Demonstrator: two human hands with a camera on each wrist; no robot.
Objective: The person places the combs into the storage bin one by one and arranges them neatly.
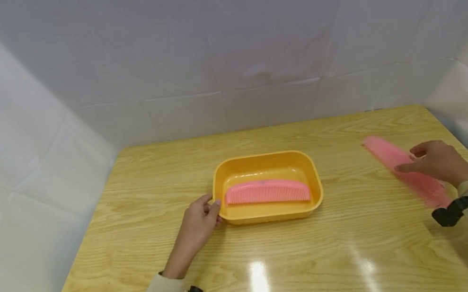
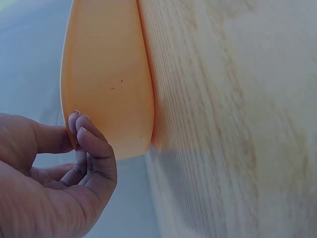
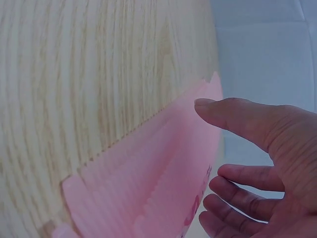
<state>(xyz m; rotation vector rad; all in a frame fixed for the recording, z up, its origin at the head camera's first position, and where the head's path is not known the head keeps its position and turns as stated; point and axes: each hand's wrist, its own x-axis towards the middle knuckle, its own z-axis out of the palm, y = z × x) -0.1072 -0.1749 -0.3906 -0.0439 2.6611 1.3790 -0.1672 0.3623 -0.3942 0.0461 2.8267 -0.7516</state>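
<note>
On the table sits a yellow-orange plastic basin point(image 1: 315, 206), with a pink comb point(image 1: 267, 192) lying flat inside it, teeth toward me. My left hand point(image 1: 199, 222) pinches the basin's left rim between thumb and fingers; the left wrist view shows the fingertips point(image 2: 91, 141) against the outer wall. Far to the right, a second pink comb point(image 3: 163, 173) lies slantwise under my right hand point(image 1: 438, 162), blurred in the head view. The right thumb point(image 3: 228, 110) reaches over the comb's face, while the other fingers are spread apart from it beside its back edge.
The wooden table point(image 1: 152, 183) has a glossy surface with light reflections near its front. White sheeting point(image 1: 224, 52) hangs behind the table and along both sides. Black wrist-camera mounts point(image 1: 454, 211) sit at both sleeves.
</note>
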